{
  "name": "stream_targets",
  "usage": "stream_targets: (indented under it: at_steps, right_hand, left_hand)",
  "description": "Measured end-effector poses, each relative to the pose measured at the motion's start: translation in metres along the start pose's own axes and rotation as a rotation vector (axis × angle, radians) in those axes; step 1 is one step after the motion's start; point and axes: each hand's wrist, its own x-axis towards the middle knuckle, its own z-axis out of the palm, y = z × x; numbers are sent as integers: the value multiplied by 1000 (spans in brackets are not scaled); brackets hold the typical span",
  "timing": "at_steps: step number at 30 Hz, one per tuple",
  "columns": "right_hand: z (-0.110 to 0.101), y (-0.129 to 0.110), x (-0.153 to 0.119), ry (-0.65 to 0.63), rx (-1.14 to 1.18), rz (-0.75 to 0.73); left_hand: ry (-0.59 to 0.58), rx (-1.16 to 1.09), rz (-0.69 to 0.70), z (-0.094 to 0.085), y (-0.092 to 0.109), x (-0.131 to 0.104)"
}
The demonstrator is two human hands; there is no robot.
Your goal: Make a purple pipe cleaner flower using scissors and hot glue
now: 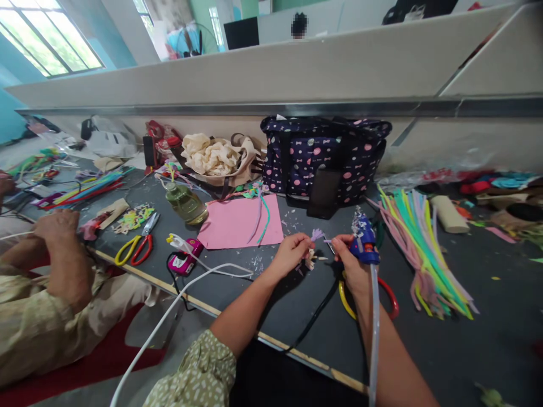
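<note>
My left hand (292,253) is closed in a pinch on a small purple pipe-cleaner piece (317,234), whose fluffy end sticks out past the fingertips. Close by on the right, my right hand (350,261) is closed around a blue hot glue gun (363,240), its grip hidden by the hand. A long clear glue stick (374,322) runs from the gun's back over my wrist. The right fingertips also meet at a thin purple bit (328,241). Small pale scraps (311,261) lie beneath the hands. Scissors with a red and yellow handle (391,298) lie partly under my right wrist.
A pipe-cleaner bundle (430,254) lies right. Pink card (237,223), a bottle (185,203), a magenta device (185,257) and other scissors (138,242) lie left. A dotted bag (324,152) and phone (324,193) stand behind. White cable (169,316) crosses the table edge. Another person's arms (63,254) rest left.
</note>
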Motion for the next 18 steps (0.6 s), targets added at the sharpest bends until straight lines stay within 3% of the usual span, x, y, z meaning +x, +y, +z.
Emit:
stream_targets:
  at_steps: [10,18]
  right_hand:
    - [-4,-7,2,-21,-118,-62]
    - [-6,-3,2,-63,-140,-90]
  left_hand:
    - [-99,67,-47,0,3,-3]
    - [-153,87,1,-2,3,-6]
